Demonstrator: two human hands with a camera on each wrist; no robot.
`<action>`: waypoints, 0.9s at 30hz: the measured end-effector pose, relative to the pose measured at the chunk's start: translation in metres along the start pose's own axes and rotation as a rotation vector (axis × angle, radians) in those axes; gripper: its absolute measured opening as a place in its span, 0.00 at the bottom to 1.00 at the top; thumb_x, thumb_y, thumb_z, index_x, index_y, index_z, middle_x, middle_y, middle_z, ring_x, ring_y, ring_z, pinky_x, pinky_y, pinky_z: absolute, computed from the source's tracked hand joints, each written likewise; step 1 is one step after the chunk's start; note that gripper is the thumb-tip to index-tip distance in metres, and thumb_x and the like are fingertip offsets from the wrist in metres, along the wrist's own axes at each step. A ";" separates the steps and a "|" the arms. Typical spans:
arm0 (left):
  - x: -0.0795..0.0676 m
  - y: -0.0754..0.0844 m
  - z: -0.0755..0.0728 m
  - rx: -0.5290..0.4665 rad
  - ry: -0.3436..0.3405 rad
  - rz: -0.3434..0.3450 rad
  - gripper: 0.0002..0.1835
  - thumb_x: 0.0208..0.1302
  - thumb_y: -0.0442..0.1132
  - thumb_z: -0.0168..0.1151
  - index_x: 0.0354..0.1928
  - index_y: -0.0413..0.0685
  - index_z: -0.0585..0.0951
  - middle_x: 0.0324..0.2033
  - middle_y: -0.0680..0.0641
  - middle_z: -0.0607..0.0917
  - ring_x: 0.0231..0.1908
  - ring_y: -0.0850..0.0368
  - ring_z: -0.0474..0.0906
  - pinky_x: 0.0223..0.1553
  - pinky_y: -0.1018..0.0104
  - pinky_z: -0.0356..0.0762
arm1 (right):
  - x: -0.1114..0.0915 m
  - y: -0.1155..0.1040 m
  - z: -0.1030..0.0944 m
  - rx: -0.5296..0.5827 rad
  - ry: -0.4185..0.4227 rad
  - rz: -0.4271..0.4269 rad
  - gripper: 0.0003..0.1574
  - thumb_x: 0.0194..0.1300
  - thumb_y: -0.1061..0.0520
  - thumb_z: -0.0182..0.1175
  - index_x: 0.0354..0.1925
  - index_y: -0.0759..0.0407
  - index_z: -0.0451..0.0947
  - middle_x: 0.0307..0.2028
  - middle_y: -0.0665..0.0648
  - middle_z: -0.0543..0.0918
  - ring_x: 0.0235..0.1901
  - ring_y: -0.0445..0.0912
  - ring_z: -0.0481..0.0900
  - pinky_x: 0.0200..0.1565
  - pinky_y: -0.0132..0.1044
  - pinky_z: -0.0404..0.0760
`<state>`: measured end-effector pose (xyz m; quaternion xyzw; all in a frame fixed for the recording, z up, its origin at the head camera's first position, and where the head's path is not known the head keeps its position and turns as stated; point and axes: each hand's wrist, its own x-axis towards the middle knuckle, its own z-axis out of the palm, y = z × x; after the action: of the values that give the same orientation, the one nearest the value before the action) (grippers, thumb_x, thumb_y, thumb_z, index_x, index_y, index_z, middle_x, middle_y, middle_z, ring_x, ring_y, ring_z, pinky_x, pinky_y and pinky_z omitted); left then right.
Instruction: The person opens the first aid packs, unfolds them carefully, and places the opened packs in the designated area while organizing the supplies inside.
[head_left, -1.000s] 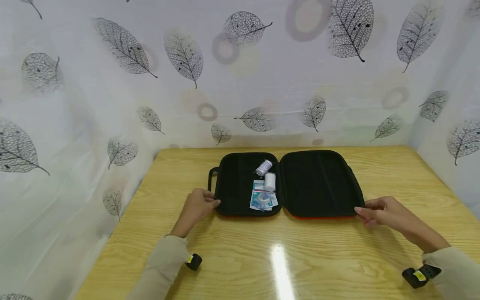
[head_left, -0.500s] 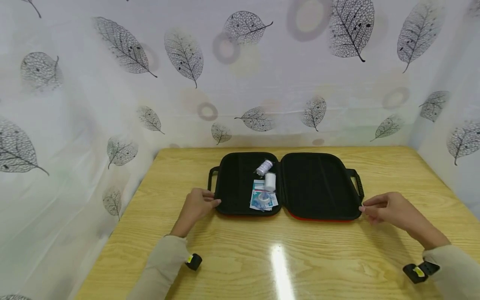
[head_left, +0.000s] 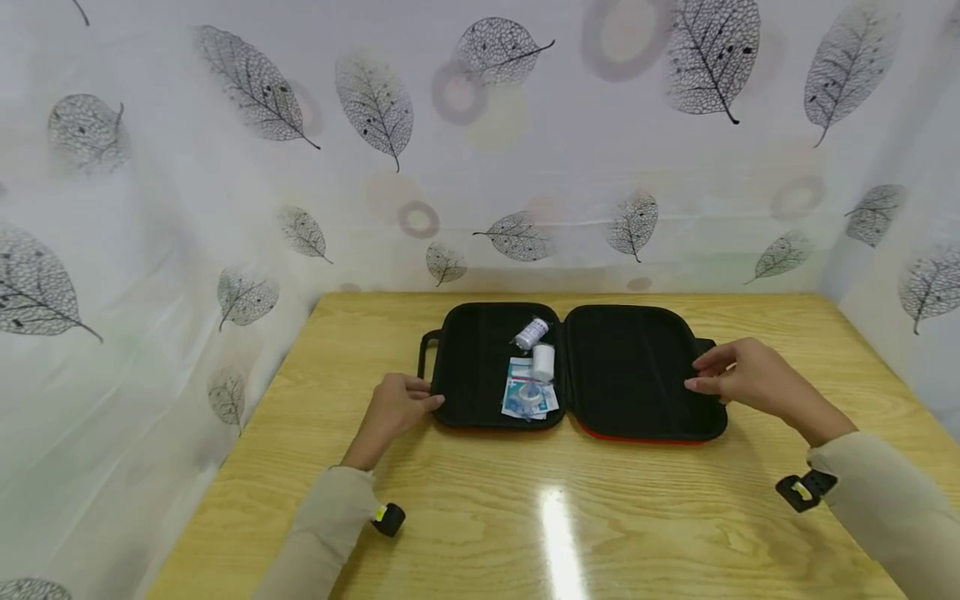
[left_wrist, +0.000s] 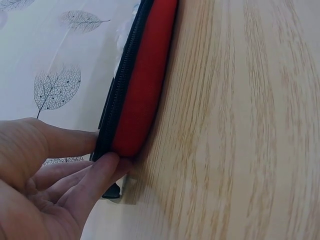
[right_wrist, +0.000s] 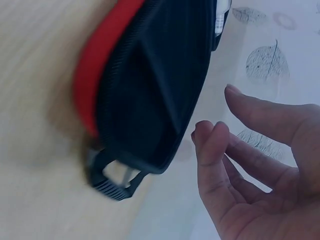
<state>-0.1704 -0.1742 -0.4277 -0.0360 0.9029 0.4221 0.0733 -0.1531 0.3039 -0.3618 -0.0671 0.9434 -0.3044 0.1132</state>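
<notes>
A black-lined, red-backed zip case [head_left: 630,375] lies unfolded flat on the table. My left hand [head_left: 397,408] pinches the near left corner of its left half; in the left wrist view thumb and fingers grip the zipped edge beside the red side [left_wrist: 145,85]. My right hand [head_left: 750,379] hovers over the right half's outer edge, thumb and fingertips apart with nothing between them, as the right wrist view also shows. In the left half lie a wrapped bandage roll [head_left: 532,333], a white roll [head_left: 543,363], and flat blue-and-white packets [head_left: 516,398] under a small clear-wrapped ring [head_left: 529,394].
Black carry handles stick out at both ends of the case, the left handle [head_left: 423,354] and the right handle [right_wrist: 112,189]. The wooden table [head_left: 465,517] meets a leaf-printed sheet [head_left: 360,208] at the back and sides.
My right hand has let go of the case's near right corner and moved up and left over its edge. The right half has settled flat. My left hand stays at its corner.
</notes>
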 end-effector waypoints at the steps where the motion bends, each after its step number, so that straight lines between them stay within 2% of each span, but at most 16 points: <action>1: 0.000 0.000 0.000 -0.004 -0.001 -0.003 0.19 0.64 0.40 0.72 0.53 0.34 0.84 0.50 0.37 0.86 0.51 0.41 0.83 0.48 0.52 0.84 | 0.004 -0.004 0.000 -0.007 0.005 -0.014 0.33 0.67 0.49 0.69 0.55 0.77 0.78 0.45 0.69 0.85 0.29 0.49 0.85 0.33 0.47 0.86; 7: 0.002 -0.002 -0.001 -0.032 -0.009 -0.012 0.19 0.65 0.39 0.71 0.53 0.34 0.84 0.51 0.36 0.85 0.53 0.41 0.83 0.49 0.52 0.83 | 0.025 -0.027 0.003 -0.023 0.007 -0.079 0.32 0.66 0.51 0.70 0.55 0.77 0.78 0.46 0.71 0.85 0.30 0.52 0.85 0.32 0.46 0.86; 15: -0.001 -0.001 -0.002 -0.068 -0.013 -0.006 0.19 0.65 0.38 0.71 0.53 0.32 0.83 0.50 0.35 0.85 0.53 0.40 0.83 0.50 0.51 0.83 | 0.056 -0.053 0.024 -0.084 0.021 -0.172 0.29 0.63 0.50 0.72 0.52 0.72 0.82 0.47 0.69 0.85 0.43 0.59 0.84 0.44 0.55 0.84; 17: -0.002 -0.001 -0.002 -0.071 -0.014 0.000 0.19 0.64 0.38 0.71 0.53 0.32 0.83 0.50 0.35 0.86 0.52 0.40 0.83 0.50 0.51 0.83 | 0.062 -0.059 0.031 -0.078 0.012 -0.178 0.30 0.63 0.50 0.73 0.53 0.72 0.82 0.49 0.69 0.85 0.43 0.58 0.85 0.45 0.55 0.83; 20: -0.002 -0.001 -0.002 -0.074 -0.016 0.001 0.20 0.64 0.38 0.71 0.53 0.32 0.83 0.50 0.35 0.85 0.52 0.40 0.83 0.51 0.51 0.83 | 0.070 -0.066 0.041 -0.071 0.004 -0.189 0.32 0.62 0.50 0.73 0.56 0.71 0.81 0.50 0.68 0.85 0.38 0.53 0.86 0.43 0.53 0.84; 24: 0.000 -0.002 -0.001 -0.077 -0.019 -0.009 0.20 0.64 0.39 0.71 0.53 0.32 0.83 0.51 0.35 0.85 0.53 0.40 0.83 0.51 0.50 0.82 | 0.082 -0.072 0.053 -0.045 -0.024 -0.217 0.35 0.62 0.52 0.73 0.60 0.72 0.77 0.30 0.58 0.87 0.22 0.45 0.80 0.31 0.43 0.80; 27: 0.001 -0.003 -0.001 -0.071 -0.016 -0.019 0.20 0.64 0.39 0.72 0.53 0.33 0.84 0.51 0.36 0.85 0.52 0.41 0.83 0.51 0.51 0.83 | 0.089 -0.078 0.063 -0.043 -0.037 -0.246 0.37 0.62 0.53 0.74 0.62 0.72 0.76 0.16 0.51 0.79 0.14 0.42 0.71 0.24 0.38 0.71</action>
<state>-0.1713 -0.1768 -0.4289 -0.0439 0.8864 0.4533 0.0832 -0.2186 0.1882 -0.3808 -0.1903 0.9321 -0.2945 0.0912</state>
